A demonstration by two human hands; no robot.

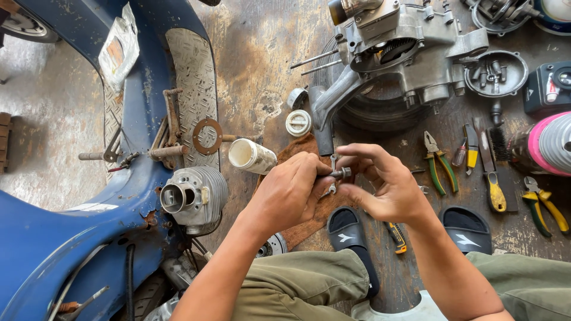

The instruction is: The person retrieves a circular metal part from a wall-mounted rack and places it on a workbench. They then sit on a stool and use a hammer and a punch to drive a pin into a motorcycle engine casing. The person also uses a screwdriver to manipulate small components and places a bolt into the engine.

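Two hands: both meet over the brown rag [309,208] on the wooden floor [262,53].
Left hand [291,190]: fingers closed on a small metal part [340,173].
Right hand [386,187]: fingertips pinch the same part's other end.
Engine case [404,47]: beyond the hands, toward the floor's far edge.
Pliers [439,163]: right of the hands.
Finned cylinder [196,196]: left, against the blue scooter body [41,249].

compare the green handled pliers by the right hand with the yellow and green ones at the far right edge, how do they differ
The green-handled pliers lie close to the right hand, their jaws pointing up the picture and shut. The yellow-and-green pliers lie farther out by the pink-rimmed part, their head tilted toward the upper left. The first pair's handles are mostly green; the second's are mostly yellow. Both lie flat on the wooden floor, handles spread.
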